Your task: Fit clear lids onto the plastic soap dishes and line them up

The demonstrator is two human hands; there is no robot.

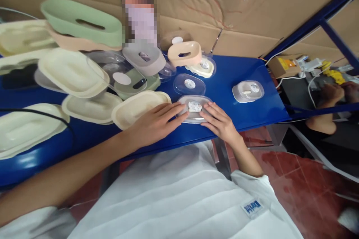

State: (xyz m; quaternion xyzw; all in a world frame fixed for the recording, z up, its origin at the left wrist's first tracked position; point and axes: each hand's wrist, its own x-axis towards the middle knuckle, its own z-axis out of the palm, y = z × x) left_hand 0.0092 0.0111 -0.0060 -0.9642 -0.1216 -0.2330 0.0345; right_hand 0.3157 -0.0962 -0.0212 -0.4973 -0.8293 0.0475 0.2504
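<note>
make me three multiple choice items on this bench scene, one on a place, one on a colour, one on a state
1. Where does the clear lidded piece that both hands touch lie?
A. on the near edge of the blue table
B. on the red floor
C. on top of the green cover

2. What colour is the slotted cover at the top of the stack on the left?
A. black
B. pale green
C. bright orange

3. How are the left hand and the right hand placed?
A. both raised in the air
B. both laid flat, fingers against the clear piece
C. both closed round a cable

Answers: 1 A, it rests on the blue top just ahead of the person; 2 B, the topmost cover is pale green; 3 B, both hands lie open with fingertips at its two sides.
</note>
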